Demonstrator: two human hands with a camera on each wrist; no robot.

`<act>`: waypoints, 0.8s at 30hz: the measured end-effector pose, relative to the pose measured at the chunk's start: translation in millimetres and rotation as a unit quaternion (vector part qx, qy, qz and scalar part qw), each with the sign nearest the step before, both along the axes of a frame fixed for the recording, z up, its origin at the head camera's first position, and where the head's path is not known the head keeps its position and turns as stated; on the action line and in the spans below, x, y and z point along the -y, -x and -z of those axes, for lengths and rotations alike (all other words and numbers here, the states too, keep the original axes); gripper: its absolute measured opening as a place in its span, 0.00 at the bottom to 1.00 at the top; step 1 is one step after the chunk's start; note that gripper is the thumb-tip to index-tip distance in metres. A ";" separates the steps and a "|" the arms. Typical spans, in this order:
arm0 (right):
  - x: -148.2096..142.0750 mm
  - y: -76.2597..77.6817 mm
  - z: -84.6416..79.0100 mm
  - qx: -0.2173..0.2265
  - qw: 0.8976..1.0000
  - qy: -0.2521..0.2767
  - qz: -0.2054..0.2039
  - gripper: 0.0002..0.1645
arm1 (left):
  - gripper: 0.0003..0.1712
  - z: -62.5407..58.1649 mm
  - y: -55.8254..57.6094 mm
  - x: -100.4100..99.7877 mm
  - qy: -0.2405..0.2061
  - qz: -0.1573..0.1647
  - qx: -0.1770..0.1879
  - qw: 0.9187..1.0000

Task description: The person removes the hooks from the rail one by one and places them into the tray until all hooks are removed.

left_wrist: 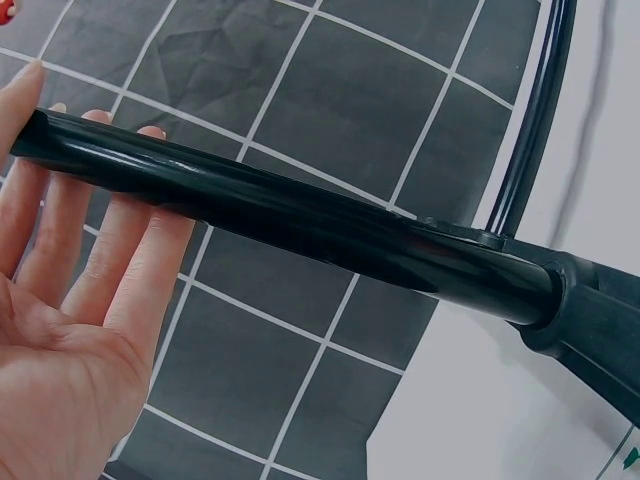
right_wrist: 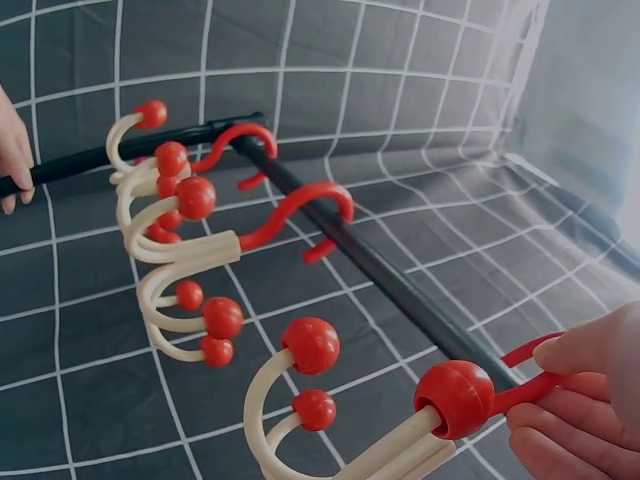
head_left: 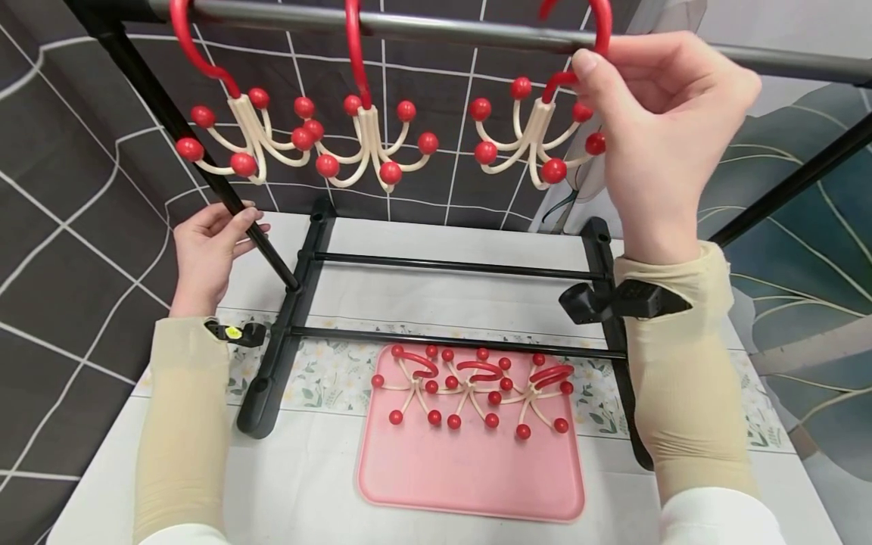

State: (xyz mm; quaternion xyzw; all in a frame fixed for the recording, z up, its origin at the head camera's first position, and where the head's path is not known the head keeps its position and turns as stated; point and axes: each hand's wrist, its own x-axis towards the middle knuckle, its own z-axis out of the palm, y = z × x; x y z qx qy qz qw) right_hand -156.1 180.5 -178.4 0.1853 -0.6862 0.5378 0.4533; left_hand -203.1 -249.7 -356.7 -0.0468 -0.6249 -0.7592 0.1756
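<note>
The hanger [head_left: 540, 121] is upper right in the frame, its red hook [head_left: 604, 26] over the bar [head_left: 443, 29] and pinched in my right hand [head_left: 671, 125]. Two more hangers [head_left: 369, 129] hang to its left. My left hand [head_left: 207, 253] holds a black post [head_left: 272, 253], middle left. I see three hangers [head_left: 470, 387] on the pink tray [head_left: 470, 477], bottom middle

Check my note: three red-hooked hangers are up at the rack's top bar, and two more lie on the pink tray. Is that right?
Not quite: three hangers, not two, lie on the pink tray, as the head view shows. The three red-hooked hangers up at the rack's top bar are as you noted.
</note>
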 end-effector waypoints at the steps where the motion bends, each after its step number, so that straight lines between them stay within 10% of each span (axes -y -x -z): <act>1: -0.4 -1.2 -0.6 0.001 1.000 0.006 0.002 0.08 | 0.18 0.0 0.0 0.2 0.000 0.000 0.000 1.000; 24: -19.4 -24.1 8.2 0.013 0.999 0.020 0.046 0.09 | 0.17 1.2 1.2 1.3 0.002 0.001 -0.002 1.000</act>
